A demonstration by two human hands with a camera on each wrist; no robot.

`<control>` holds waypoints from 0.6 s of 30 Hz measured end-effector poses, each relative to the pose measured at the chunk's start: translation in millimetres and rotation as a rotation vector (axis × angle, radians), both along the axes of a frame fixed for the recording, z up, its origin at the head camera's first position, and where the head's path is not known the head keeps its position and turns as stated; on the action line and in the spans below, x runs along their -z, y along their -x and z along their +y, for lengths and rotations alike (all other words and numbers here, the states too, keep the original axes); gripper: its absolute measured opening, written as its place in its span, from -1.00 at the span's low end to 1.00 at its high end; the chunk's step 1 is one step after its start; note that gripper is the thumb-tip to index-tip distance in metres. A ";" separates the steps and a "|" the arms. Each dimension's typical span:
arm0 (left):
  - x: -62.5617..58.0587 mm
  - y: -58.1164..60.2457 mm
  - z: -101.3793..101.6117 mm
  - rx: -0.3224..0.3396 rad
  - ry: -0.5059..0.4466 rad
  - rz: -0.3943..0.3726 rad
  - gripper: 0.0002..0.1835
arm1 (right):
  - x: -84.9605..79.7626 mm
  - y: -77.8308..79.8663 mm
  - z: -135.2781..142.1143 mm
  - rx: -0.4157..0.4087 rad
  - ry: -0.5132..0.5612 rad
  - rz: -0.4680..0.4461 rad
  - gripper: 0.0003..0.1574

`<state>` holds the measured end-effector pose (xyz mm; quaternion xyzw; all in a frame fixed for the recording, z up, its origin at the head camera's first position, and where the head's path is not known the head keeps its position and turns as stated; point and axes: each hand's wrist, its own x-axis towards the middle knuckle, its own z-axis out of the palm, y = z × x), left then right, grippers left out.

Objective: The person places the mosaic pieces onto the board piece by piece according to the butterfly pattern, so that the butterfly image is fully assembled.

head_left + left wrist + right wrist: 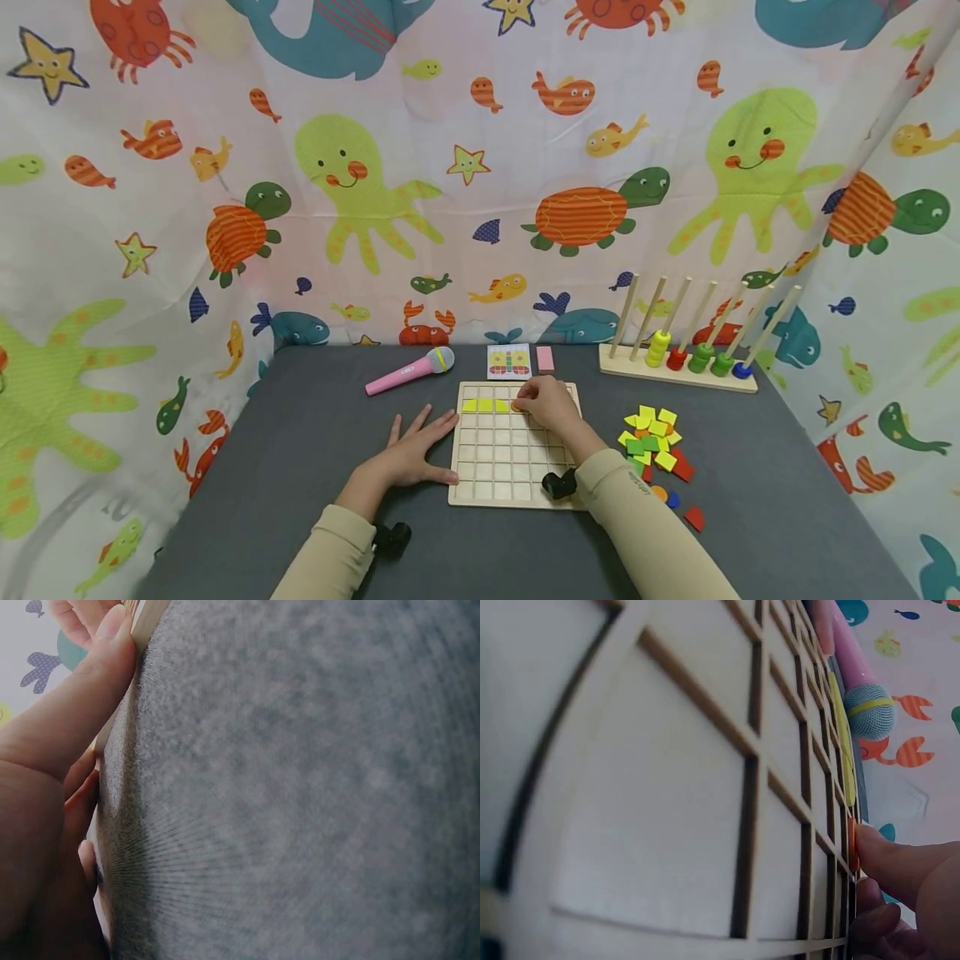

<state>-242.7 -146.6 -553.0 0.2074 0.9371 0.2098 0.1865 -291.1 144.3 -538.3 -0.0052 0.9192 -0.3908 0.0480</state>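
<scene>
A wooden grid board (480,467) lies on the table, with a row of yellow tiles (486,406) in cells near its far edge. My right hand (551,407) reaches over the board and holds a small orange piece (853,841) with its fingertips, at the cell right of the yellow tiles. In the right wrist view the thumb (874,844) is against that piece. My left hand (408,454) has its fingers spread and touches the board's left edge. In the left wrist view the left thumb (94,690) lies along the board's side.
Loose yellow, green, red, orange and blue pieces (664,461) are heaped right of the board. Behind it lie a patterned card (508,362), a pink block (544,359) and a pink toy microphone (401,377). A pegged stand (622,358) with coloured beads is at the back right.
</scene>
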 end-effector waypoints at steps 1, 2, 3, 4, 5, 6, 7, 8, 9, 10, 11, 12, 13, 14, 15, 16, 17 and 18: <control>0.1 0.2 -0.2 -0.002 0.001 0.002 0.21 | -0.3 -0.2 -0.4 0.006 0.007 0.007 -0.84; 0.2 0.3 -0.4 -0.004 0.001 0.002 0.21 | -0.7 -0.6 -0.3 0.013 0.014 0.016 -0.84; 0.5 0.3 -0.5 -0.006 0.001 0.004 0.21 | -1.7 -1.5 -0.3 0.024 0.023 0.021 -0.85; 0.6 0.2 -0.4 -0.005 0.000 0.006 0.21 | -2.9 -3.0 0.2 0.034 0.037 0.024 -0.86; 0.0 -0.2 -0.2 -0.004 -0.002 0.007 0.21 | -4.2 -4.6 1.0 0.041 0.046 0.030 -0.86; -0.4 -0.5 -0.1 -0.003 -0.005 0.007 0.21 | -6.1 -6.3 1.7 0.048 0.051 0.035 -0.87; -0.8 -0.7 -0.1 -0.002 -0.006 0.007 0.21 | -8.1 -8.1 2.8 0.051 0.053 0.039 -0.87; -1.2 -0.9 -0.3 -0.001 -0.007 0.007 0.21 | -10.3 -9.9 4.0 0.050 0.051 0.046 -0.86; -1.6 -1.1 -0.5 -0.001 -0.010 0.007 0.21 | -12.5 -11.8 5.0 0.049 0.050 0.049 -0.85; -1.8 -1.2 -0.8 -0.001 -0.009 0.006 0.21 | -14.6 -13.5 6.5 0.044 0.047 0.056 -0.84; -1.9 -1.4 -1.1 0.000 -0.010 0.006 0.21 | -16.5 -15.1 8.4 0.038 0.039 0.067 -0.83; -1.9 -1.5 -1.4 -0.001 -0.008 0.006 0.21 | -19.0 -16.9 10.3 0.033 0.034 0.077 -0.81; -1.9 -1.5 -1.5 0.000 -0.008 0.006 0.21 | -20.9 -18.6 12.6 0.027 0.032 0.086 -0.80; -1.7 -1.6 -1.6 0.001 -0.008 0.006 0.21 | -23.2 -20.3 15.2 0.022 0.027 0.094 -0.79; -1.5 -1.6 -1.6 0.002 -0.010 0.006 0.21 | -25.3 -22.0 17.9 0.015 0.020 0.102 -0.77; -1.2 -1.5 -1.5 0.004 -0.008 0.007 0.21 | -27.6 -23.6 20.7 0.011 0.015 0.108 -0.77; -1.3 -1.4 -1.3 0.005 -0.008 0.009 0.21 | -29.6 -25.1 23.6 0.006 0.009 0.114 -0.76; -1.4 -1.2 -1.1 0.006 -0.010 0.010 0.21 | -31.9 -26.6 26.5 0.002 0.006 0.120 -0.76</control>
